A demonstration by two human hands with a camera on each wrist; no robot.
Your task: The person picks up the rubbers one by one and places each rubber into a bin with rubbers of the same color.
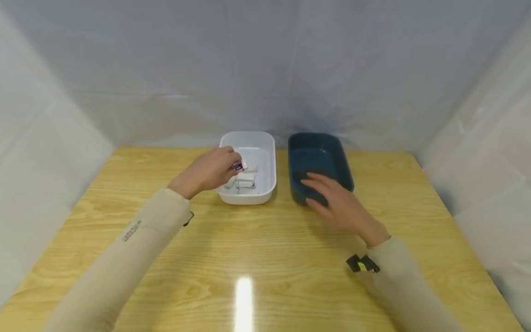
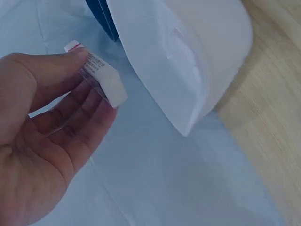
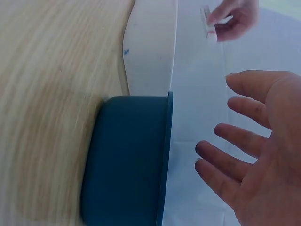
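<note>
My left hand [image 1: 209, 171] pinches a small white eraser in a clear wrapper [image 1: 244, 166] over the white bin [image 1: 265, 154]. The left wrist view shows the eraser [image 2: 106, 80] held between thumb and fingers beside the white bin's wall [image 2: 188, 56]. A few more white pieces [image 1: 244, 181] lie in the white bin. My right hand [image 1: 338, 203] hovers with straight spread fingers over the near edge of the dark blue bin [image 1: 332, 154] and holds nothing. In the right wrist view the right hand's fingers [image 3: 249, 136] stand apart from the blue bin [image 3: 131, 160].
The two bins stand side by side at the far middle of a wooden table [image 1: 265, 258]. White sheeting [image 1: 265, 69] walls the table on three sides. A bright light reflection [image 1: 244, 299] lies on the table's near part.
</note>
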